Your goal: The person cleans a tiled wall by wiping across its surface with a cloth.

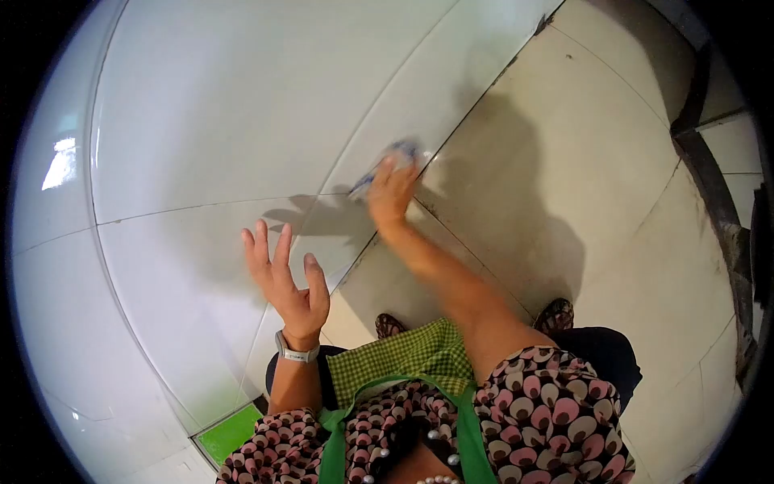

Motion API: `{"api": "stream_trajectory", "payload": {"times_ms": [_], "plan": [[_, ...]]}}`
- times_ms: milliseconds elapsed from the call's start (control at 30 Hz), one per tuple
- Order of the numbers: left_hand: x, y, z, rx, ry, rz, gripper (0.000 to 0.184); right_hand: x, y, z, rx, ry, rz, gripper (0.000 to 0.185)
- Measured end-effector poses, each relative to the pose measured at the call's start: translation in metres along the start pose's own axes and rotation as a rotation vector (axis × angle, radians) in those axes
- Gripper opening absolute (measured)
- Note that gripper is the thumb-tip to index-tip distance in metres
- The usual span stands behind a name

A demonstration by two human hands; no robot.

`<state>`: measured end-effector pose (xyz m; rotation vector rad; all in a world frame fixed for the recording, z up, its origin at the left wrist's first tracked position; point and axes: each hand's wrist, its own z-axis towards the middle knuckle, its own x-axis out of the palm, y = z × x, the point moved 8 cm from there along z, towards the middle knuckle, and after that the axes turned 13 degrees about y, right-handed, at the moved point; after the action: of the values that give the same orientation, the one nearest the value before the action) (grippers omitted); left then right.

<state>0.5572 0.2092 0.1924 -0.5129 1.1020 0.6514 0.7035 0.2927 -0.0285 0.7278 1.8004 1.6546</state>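
My right hand (pixel 393 190) presses a blue and white cloth (pixel 405 151) against the lower part of the white tiled wall (pixel 234 97), close to where it meets the floor. The cloth and fingers are slightly blurred. My left hand (pixel 288 282) is raised in front of the wall tiles with its fingers spread and nothing in it. A light band (pixel 297 347) circles my left wrist.
Beige floor tiles (pixel 621 210) with dark seams lie to the right. A dark edge (pixel 717 210) curves along the far right. My feet in dark sandals (pixel 555 315) stand below my right arm. A green panel (pixel 230 434) is at the lower left.
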Motion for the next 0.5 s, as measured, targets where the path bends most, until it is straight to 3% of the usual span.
{"api": "stream_trajectory", "payload": {"times_ms": [67, 167, 300, 333, 400, 500], "plan": [[0.003, 0.001, -0.001, -0.005, 0.006, -0.008, 0.046, 0.025, 0.003, -0.038, 0.022, 0.175, 0.131, 0.066], [0.005, 0.001, -0.002, -0.018, 0.006, -0.023, 0.045, 0.030, -0.007, -0.032, 0.099, 0.241, 0.172, 0.065], [0.001, 0.010, -0.010, -0.035, -0.013, -0.035, 0.044, -0.029, 0.039, 0.056, -0.190, -0.036, 0.164, 0.062], [0.000, 0.013, -0.012, -0.040, -0.012, -0.032, 0.044, -0.045, 0.058, 0.084, -0.295, -0.021, -0.020, 0.058], [-0.001, 0.019, -0.017, -0.034, -0.007, -0.030, 0.044, -0.079, 0.070, 0.127, -0.225, -0.148, 0.003, 0.053], [-0.003, 0.028, -0.021, -0.039, 0.006, 0.016, 0.041, -0.078, 0.080, 0.130, -0.265, -0.050, 0.194, 0.051]]}}
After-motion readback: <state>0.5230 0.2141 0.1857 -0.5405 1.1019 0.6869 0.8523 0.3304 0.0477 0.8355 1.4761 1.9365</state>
